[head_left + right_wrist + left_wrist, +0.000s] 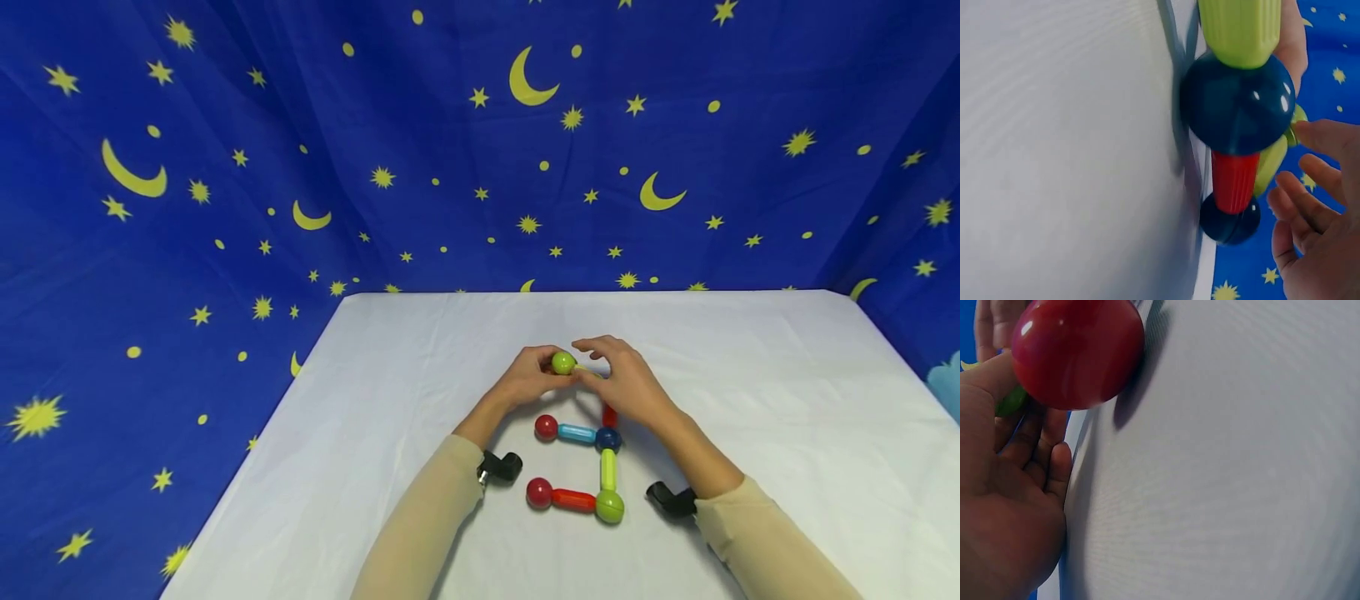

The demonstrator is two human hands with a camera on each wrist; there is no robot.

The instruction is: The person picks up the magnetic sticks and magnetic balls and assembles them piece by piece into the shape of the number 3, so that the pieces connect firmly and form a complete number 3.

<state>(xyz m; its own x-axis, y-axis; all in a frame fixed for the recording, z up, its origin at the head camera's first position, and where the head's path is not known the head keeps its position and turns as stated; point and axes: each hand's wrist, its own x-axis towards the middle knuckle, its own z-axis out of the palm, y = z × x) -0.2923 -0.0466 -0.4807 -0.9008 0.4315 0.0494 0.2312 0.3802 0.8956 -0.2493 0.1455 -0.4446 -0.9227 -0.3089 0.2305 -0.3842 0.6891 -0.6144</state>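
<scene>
My left hand (534, 377) holds a green ball (563, 362), thumb in front and fingers behind. A pale yellow-green rod meets this ball on its right. My right hand (626, 383) is beside it, with its thumb by the joint and its other fingers spread apart from the ball. In the right wrist view, a red rod (1235, 181) links a near dark blue ball (1238, 103) to a far dark blue ball (1229, 222), and a yellow-green rod (1270, 165) runs behind it. In the left wrist view a large red ball (1079, 353) partly covers my fingers.
Nearer on the white-covered table (420, 350) lie a light blue rod (577, 433) with a red ball (546, 427), and a red rod (573, 500) between a red ball (538, 493) and a green ball (610, 506). Blue star-patterned cloth (465, 150) hangs behind.
</scene>
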